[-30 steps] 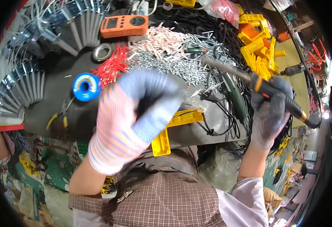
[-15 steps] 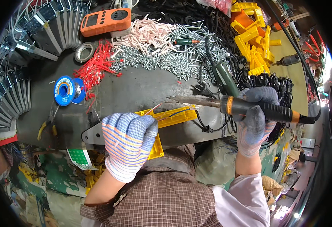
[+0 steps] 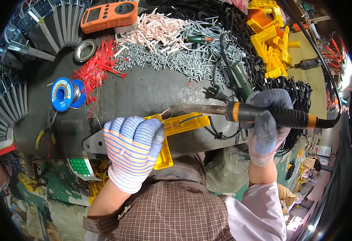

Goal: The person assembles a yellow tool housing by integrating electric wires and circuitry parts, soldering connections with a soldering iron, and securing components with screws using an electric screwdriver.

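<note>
My left hand [image 3: 133, 148], in a striped knit glove, is closed on a thin reddish wire [image 3: 164, 112], whose bare end sticks up past the fingers. Under and beside that hand lies a yellow plastic housing [image 3: 184, 125] with a blue wire [image 3: 190, 118] along it. A soldering iron [image 3: 248, 112] is gripped in my gloved right hand [image 3: 269, 124]. Its tip points left and is at the wire end; whether they touch I cannot tell. A flat grey metal piece [image 3: 97, 141] pokes out left of my left hand.
A blue solder spool [image 3: 62, 94], pliers [image 3: 43, 134] and red parts [image 3: 97, 66] lie at left. Behind are an orange meter [image 3: 109, 17], a tape roll [image 3: 85, 50], white sleeves [image 3: 160, 30] and screws [image 3: 196, 60]. Yellow housings [image 3: 270, 40] and black plugs [image 3: 294, 94] fill the right.
The soldering iron has moved slightly left and down, bringing its tip to the wire end. My left hand keeps its grip on the wire. The view has shifted slightly.
</note>
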`<state>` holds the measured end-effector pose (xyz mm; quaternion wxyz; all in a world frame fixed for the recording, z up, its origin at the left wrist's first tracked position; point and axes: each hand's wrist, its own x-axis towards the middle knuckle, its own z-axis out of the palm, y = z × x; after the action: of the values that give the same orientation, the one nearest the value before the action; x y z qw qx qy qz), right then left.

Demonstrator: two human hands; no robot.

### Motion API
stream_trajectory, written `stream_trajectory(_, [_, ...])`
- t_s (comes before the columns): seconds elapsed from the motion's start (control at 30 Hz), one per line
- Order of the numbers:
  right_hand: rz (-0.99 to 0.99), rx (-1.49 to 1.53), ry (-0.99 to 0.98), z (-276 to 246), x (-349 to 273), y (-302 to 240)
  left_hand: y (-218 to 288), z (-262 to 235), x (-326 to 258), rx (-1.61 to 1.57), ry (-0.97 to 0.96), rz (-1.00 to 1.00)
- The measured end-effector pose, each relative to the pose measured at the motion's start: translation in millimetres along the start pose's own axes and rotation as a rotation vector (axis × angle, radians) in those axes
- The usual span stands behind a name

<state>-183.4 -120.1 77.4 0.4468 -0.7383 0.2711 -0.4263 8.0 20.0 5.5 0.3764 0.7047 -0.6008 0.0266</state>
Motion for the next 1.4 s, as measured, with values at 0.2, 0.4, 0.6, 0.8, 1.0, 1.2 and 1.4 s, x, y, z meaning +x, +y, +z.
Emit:
stream_trajectory(0.2, [-0.011, 0.018, 0.022, 1.1, 0.3, -1.4, -0.6, 2.3, 0.7, 0.021, 0.005, 0.002])
stream_trajectory(0.4, [0.043, 0.045, 0.024, 2.9, -0.1, -5.3, 0.5, 4.3, 1.5, 0.022, 0.014, 0.011])
stream_trajectory(0.6, [0.033, 0.058, 0.021, 3.6, 1.0, -5.5, 0.1, 6.3, 3.8, 0.053, 0.012, 0.012])
stream_trajectory(0.8, [-0.023, -0.006, 0.027, 4.2, -1.2, -5.5, -0.2, 7.6, 3.6, 0.047, 0.011, 0.015])
stream_trajectory(1.0, [0.034, 0.060, 0.045, 1.0, 0.0, -6.6, 0.8, 5.8, 4.1, 0.042, 0.021, 0.011])
stream_trajectory(1.2, [0.050, 0.033, 0.190, -9.1, -6.5, -30.9, 14.8, -23.4, -18.4, -0.052, -0.064, 0.004])
stream_trajectory(1.4, [0.025, -0.035, 0.042, -17.2, -17.9, -21.3, 19.0, -9.6, -17.9, -0.040, -0.022, 0.033])
